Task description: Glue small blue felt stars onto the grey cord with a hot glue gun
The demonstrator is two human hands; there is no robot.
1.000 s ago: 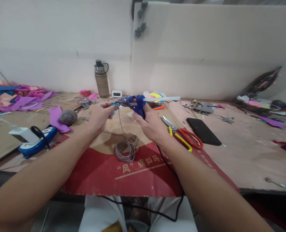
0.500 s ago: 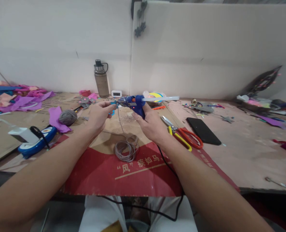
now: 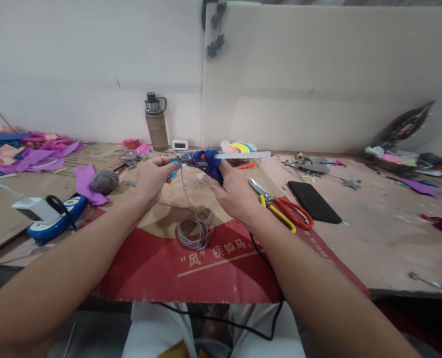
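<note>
My right hand (image 3: 230,191) is closed around the handle of a blue glue gun (image 3: 211,164), from whose back a whitish glue stick (image 3: 246,155) sticks out to the right. Its nozzle points left, at the fingertips of my left hand (image 3: 151,179). Those fingers pinch a small bright blue piece (image 3: 175,160), partly hidden, whose kind I cannot make out. From that piece a grey cord (image 3: 184,186) hangs down to a loose coil (image 3: 194,231) on the red and brown cardboard (image 3: 142,268).
Orange-handled scissors (image 3: 291,211) and a black phone (image 3: 313,201) lie to the right. A grey yarn ball (image 3: 104,181) and a blue power strip (image 3: 58,221) are at left. A bottle (image 3: 156,124) and small clock (image 3: 179,144) stand behind. The black cable (image 3: 243,328) hangs over the front edge.
The glue gun has shifted slightly left and down, its nozzle staying by the blue piece. My left hand keeps its pinch almost in place.
</note>
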